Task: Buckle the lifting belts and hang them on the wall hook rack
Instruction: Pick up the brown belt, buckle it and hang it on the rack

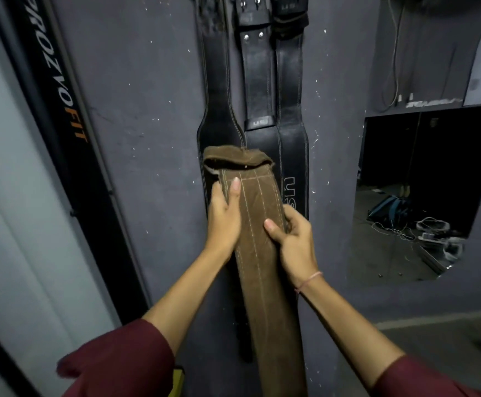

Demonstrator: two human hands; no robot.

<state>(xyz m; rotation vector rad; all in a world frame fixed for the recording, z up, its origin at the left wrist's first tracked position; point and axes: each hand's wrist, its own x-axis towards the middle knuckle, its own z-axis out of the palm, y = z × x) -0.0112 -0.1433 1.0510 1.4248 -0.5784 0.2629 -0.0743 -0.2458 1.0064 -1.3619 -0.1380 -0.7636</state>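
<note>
A brown suede lifting belt (257,213) with pale stitching runs from the bottom of the view up to a folded top end in front of the wall. My left hand (223,216) grips its left edge, thumb laid on the front. My right hand (292,239) grips its right edge a little lower, thumb on the front too. Behind it hang black leather belts (257,81) against the dark grey wall, one buckled with metal studs showing. The hook rack itself is out of view above.
A black frame lettered "PROZVOFIT" (61,90) slants down the left beside a pale panel. At the right a mirror (422,196) reflects a bag, cables and shoes on a floor. A cable (397,67) hangs above the mirror next to a paper sheet.
</note>
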